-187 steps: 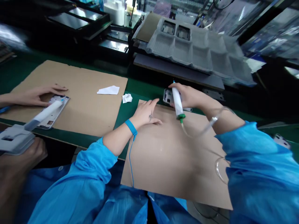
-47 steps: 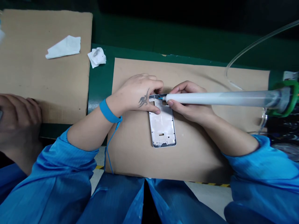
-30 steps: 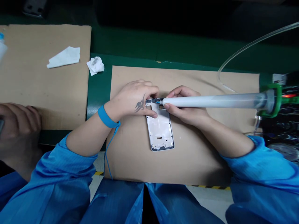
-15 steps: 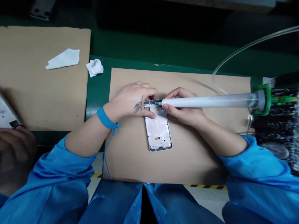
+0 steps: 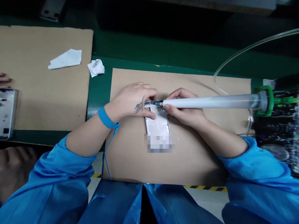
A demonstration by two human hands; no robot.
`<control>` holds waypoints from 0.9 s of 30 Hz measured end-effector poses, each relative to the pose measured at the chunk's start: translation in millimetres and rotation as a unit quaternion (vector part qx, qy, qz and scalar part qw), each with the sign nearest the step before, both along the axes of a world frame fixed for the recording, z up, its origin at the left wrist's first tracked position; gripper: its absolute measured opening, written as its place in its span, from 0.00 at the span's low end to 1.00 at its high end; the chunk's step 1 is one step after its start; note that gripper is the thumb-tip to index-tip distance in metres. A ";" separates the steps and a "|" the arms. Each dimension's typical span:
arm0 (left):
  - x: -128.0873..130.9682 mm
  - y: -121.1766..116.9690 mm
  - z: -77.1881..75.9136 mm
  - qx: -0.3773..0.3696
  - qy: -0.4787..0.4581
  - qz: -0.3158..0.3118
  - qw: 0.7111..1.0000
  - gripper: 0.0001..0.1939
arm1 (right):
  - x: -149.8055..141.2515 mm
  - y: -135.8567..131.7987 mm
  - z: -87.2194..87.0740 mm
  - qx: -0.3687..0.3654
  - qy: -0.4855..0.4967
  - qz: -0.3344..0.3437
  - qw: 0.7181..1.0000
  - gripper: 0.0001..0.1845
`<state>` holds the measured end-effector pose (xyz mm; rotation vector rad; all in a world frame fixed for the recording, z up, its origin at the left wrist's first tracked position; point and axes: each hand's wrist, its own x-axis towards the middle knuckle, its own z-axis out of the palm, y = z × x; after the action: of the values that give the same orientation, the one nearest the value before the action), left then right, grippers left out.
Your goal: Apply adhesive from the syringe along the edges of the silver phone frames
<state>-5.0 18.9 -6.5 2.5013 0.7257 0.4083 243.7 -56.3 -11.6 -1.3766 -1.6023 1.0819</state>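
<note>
Phone frame [image 5: 156,123] looks light but stiff, best held by its edges. Left hand [image 5: 133,102] fingers pin it; right hand [image 5: 184,107] fingers clench a syringe [image 5: 210,102].

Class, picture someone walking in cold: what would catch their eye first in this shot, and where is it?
The long white syringe stands out first, stretching across the right side, gripped by the right hand with its blue tip at the top end of a metal phone frame. Next comes the tattooed left hand, holding that frame on a cardboard sheet. A bright blue wrist strap circles the left wrist.
</note>
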 end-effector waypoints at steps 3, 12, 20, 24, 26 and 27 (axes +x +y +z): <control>-0.2 -0.2 0.4 -0.005 0.006 0.003 1.000 0.34 | -0.6 -0.5 0.8 0.001 0.002 0.000 1.000 0.27; -0.7 -0.8 0.8 -0.019 0.006 0.007 1.000 0.34 | -1.0 0.0 0.6 0.006 0.011 0.002 1.000 0.27; -0.5 -1.0 -0.9 -0.021 -0.003 0.005 1.000 0.33 | 0.0 -0.8 -2.6 0.010 0.006 -0.006 1.000 0.25; -0.3 -1.4 -0.5 -0.022 -0.001 0.008 1.000 0.32 | -0.3 -1.5 -2.5 0.018 0.005 -0.011 1.000 0.23; -0.4 -1.5 -0.2 -0.022 -0.003 0.007 1.000 0.32 | -0.5 -1.5 -2.1 0.015 0.002 -0.011 1.000 0.23; -0.4 -1.6 -0.1 -0.021 -0.005 0.006 1.000 0.32 | -0.7 -1.5 -2.0 0.013 0.002 -0.012 1.000 0.23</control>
<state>-5.4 17.3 -6.6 2.4545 0.7392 0.4041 243.1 -57.8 -13.6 -1.3719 -1.5880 1.0463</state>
